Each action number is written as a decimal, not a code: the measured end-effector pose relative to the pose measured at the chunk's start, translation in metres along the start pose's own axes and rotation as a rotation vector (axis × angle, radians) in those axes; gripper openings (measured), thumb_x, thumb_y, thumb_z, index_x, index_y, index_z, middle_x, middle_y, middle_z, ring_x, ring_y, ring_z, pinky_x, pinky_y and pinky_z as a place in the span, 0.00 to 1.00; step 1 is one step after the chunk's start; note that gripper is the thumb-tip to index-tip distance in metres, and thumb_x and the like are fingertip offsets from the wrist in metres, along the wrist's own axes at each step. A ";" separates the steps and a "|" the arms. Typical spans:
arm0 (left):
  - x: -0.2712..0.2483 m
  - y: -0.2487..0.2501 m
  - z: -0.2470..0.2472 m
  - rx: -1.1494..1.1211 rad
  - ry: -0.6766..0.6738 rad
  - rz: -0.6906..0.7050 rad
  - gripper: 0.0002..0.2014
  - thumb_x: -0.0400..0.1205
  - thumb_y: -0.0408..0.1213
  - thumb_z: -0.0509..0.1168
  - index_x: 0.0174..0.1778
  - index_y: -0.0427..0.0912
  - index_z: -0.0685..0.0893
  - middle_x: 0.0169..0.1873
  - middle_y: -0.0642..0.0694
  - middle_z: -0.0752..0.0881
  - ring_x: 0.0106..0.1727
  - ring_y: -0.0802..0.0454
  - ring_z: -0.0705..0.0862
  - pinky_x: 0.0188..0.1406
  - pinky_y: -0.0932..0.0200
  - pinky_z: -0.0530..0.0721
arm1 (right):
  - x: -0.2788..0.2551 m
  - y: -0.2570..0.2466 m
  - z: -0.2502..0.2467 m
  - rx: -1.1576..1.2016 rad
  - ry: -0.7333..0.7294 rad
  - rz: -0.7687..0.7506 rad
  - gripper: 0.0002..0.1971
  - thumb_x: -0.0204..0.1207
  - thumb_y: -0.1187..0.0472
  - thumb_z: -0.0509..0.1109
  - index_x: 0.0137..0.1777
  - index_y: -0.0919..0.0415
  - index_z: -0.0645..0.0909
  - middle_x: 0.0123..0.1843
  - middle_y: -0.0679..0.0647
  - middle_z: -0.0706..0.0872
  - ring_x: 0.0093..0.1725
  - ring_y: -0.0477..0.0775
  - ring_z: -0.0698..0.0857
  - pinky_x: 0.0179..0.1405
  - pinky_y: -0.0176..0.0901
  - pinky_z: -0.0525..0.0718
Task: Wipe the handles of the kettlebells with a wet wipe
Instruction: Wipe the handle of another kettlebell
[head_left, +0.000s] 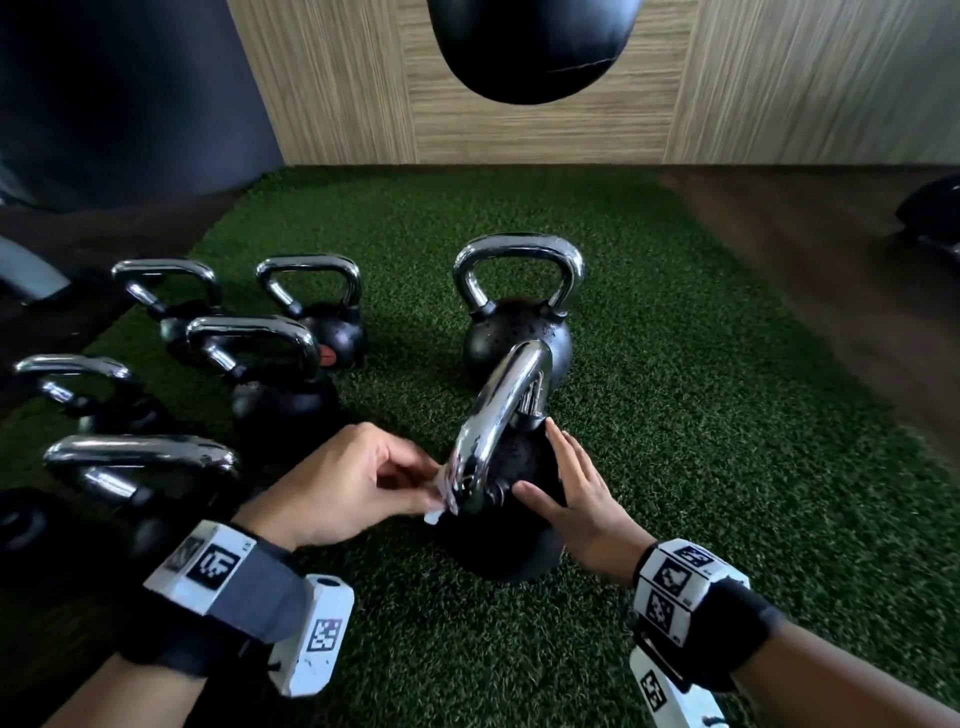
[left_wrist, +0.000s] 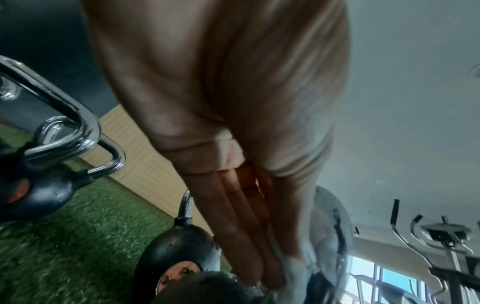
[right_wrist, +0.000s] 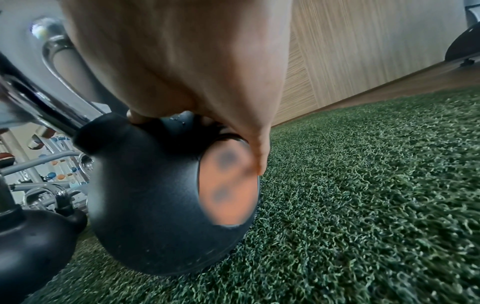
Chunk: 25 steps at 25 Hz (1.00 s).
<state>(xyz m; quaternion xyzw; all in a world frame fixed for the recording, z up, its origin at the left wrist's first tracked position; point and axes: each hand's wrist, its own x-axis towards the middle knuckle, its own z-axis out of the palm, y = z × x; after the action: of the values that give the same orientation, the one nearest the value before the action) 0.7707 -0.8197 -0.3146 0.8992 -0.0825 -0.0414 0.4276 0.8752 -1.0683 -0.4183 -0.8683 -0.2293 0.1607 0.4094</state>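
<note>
Green turf (head_left: 701, 415) covers the gym floor, wood-panel wall behind. Nearest kettlebell (head_left: 498, 540) stands on the turf betw. both hands. Left hand (head_left: 337, 488) reaches in from the left, fingers curled, pinching a white wet wipe (head_left: 444, 491) against the lower part of its chrome handle (head_left: 498, 415). Right hand (head_left: 576, 499) lies flat w/ straight fingers on the black ball, thumb toward the handle base. Further off, another kettlebell (head_left: 519, 322) stands upright; more kettlebells (head_left: 249, 353) are grouped at left.
</note>
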 end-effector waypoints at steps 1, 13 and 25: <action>-0.002 -0.005 0.004 -0.010 0.030 0.019 0.08 0.76 0.41 0.80 0.49 0.52 0.95 0.45 0.57 0.94 0.47 0.53 0.93 0.52 0.50 0.91 | 0.001 0.001 0.000 -0.004 -0.004 0.002 0.48 0.73 0.27 0.61 0.87 0.36 0.39 0.91 0.46 0.46 0.89 0.50 0.44 0.89 0.59 0.49; 0.011 -0.039 0.014 -0.149 0.073 0.045 0.17 0.69 0.64 0.79 0.50 0.63 0.94 0.45 0.60 0.94 0.47 0.66 0.92 0.47 0.73 0.84 | -0.020 -0.054 -0.040 -0.635 -0.020 0.016 0.34 0.84 0.36 0.61 0.85 0.45 0.55 0.66 0.57 0.85 0.55 0.53 0.89 0.49 0.53 0.90; 0.032 0.023 -0.022 -0.747 0.257 0.185 0.20 0.62 0.53 0.87 0.43 0.50 0.91 0.33 0.44 0.93 0.36 0.53 0.92 0.40 0.59 0.91 | -0.033 -0.166 -0.073 0.099 0.250 -0.466 0.21 0.72 0.54 0.81 0.66 0.47 0.88 0.52 0.39 0.92 0.47 0.38 0.89 0.50 0.34 0.86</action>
<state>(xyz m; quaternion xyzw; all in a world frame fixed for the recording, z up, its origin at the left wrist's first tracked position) 0.8025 -0.8232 -0.2827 0.6687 -0.0881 0.0830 0.7337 0.8371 -1.0394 -0.2400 -0.7841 -0.3626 -0.0356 0.5025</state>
